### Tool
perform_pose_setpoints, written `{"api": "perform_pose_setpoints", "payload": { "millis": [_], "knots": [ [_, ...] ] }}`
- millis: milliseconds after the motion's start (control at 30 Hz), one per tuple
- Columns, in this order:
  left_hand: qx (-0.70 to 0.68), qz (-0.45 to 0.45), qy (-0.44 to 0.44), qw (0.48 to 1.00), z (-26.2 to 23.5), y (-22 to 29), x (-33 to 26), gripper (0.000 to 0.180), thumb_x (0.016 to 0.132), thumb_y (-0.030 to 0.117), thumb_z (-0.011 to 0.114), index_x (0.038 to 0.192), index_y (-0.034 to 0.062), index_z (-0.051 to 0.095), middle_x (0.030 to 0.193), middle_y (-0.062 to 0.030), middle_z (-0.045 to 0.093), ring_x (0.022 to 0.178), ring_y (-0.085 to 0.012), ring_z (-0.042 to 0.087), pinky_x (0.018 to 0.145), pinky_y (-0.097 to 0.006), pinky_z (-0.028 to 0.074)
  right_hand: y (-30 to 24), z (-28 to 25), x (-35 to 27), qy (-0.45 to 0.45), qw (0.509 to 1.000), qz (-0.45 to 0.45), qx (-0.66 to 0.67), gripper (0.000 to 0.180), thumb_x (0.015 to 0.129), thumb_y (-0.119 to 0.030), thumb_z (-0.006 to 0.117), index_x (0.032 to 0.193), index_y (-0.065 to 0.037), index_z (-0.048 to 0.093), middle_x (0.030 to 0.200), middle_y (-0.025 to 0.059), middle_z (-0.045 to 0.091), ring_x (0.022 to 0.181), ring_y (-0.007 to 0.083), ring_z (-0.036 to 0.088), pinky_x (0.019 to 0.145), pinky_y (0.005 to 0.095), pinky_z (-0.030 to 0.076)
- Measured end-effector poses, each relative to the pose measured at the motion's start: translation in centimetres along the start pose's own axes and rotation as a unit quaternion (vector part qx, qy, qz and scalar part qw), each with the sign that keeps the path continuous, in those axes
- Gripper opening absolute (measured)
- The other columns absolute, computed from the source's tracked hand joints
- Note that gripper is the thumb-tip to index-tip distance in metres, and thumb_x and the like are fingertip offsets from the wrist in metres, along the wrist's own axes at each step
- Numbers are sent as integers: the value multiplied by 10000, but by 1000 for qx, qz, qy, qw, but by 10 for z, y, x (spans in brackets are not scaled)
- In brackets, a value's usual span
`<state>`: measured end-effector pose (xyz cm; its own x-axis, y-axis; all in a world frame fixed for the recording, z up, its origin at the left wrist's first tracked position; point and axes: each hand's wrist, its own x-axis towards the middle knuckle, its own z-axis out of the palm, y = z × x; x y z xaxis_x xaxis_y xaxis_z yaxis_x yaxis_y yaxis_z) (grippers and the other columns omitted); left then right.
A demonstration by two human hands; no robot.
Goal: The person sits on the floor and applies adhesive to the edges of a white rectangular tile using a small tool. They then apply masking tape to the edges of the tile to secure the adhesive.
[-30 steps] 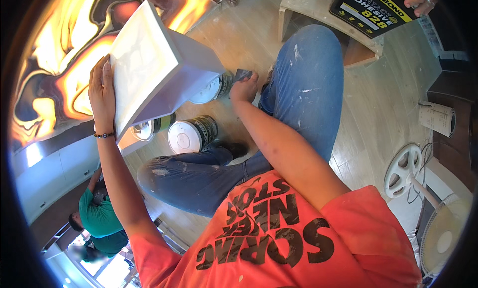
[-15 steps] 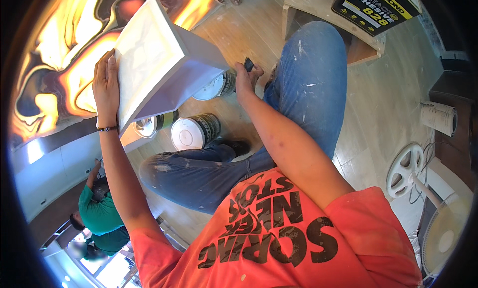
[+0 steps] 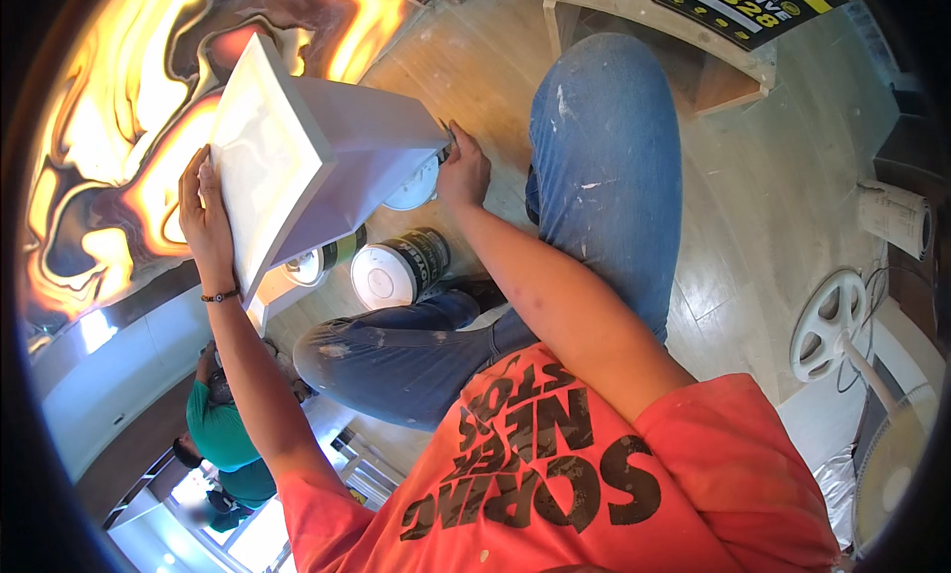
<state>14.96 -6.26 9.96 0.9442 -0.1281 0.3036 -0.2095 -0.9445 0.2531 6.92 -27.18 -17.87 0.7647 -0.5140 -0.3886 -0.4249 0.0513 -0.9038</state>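
A white panel piece [image 3: 267, 142], made of flat boards joined at an angle, stands tilted ahead of me on the left. My left hand [image 3: 205, 211] holds its left edge, the fingers stretched along it. Close against the right end of the piece is my right hand [image 3: 464, 167], its fingers closed round a small dark flat thing [image 3: 445, 137] whose kind I cannot make out. Below the piece, white-lidded paint buckets [image 3: 386, 281] sit on the floor by my bent leg, partly hidden by the boards.
A wooden stand [image 3: 644, 23] at the top right bears a black and yellow adhesive can [image 3: 738, 13]. A glossy surface with flame-like patterns [image 3: 129, 137] lies at the upper left. On the right are a white pedestal fan [image 3: 897, 464] and a paper roll [image 3: 892, 216]. A person in green [image 3: 223, 434] is at lower left.
My right hand has moved left, bringing the small dark thing up to the end of the panel piece. My left hand stays on the edge. The whole view has shifted a little.
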Motion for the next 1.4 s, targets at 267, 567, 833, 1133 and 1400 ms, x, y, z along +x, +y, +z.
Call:
{"api": "perform_pose_setpoints", "payload": {
  "millis": [267, 567, 833, 1133, 1400],
  "knots": [
    [2, -18, -5, 1000, 0, 5, 0, 428, 1118, 382, 487, 1383, 90, 652, 1367, -124, 649, 1252, -247, 616, 1084, -387, 465, -16, 5, -21, -38, 978, -203, 22, 597, 889, 113, 512, 1465, -39, 554, 1487, 185, 566, 1398, 383, 505, 1171, 448, 406],
    [3, -12, -7, 1000, 2, 9, 1, 426, 1120, 371, 487, 1378, 76, 653, 1353, -119, 654, 1226, -233, 620, 1071, -373, 470, -126, -29, -56, -77, 884, -434, 158, 657, 838, 62, 558, 1481, -70, 546, 1505, 142, 563, 1432, 382, 476, 1208, 488, 352],
    [-5, -17, 2, 1000, -5, 0, -3, 416, 1115, 369, 495, 1372, 83, 653, 1356, -130, 659, 1238, -248, 622, 1076, -390, 470, -15, -15, -22, -137, 987, 81, 37, 526, 906, -5, 552, 1425, -83, 592, 1330, 223, 666, 1252, 389, 631, 1068, 448, 496],
    [-7, -9, 4, 1000, -3, -3, 0, 447, 1106, 408, 496, 1354, 76, 661, 1351, -147, 657, 1232, -261, 627, 1057, -379, 473, -5, -18, -21, -88, 979, 0, -185, 690, 923, -23, 517, 1579, -221, 436, 1497, 206, 550, 1290, 389, 604, 1032, 497, 494],
    [-21, -6, 5, 1000, -3, 10, -1, 428, 1112, 377, 481, 1342, 70, 671, 1326, -145, 660, 1216, -268, 636, 1047, -370, 475, -10, -16, -29, -110, 976, -77, -170, 711, 885, 19, 525, 1558, -205, 479, 1544, 291, 467, 1288, 448, 590, 1040, 518, 489]
  ]
}}
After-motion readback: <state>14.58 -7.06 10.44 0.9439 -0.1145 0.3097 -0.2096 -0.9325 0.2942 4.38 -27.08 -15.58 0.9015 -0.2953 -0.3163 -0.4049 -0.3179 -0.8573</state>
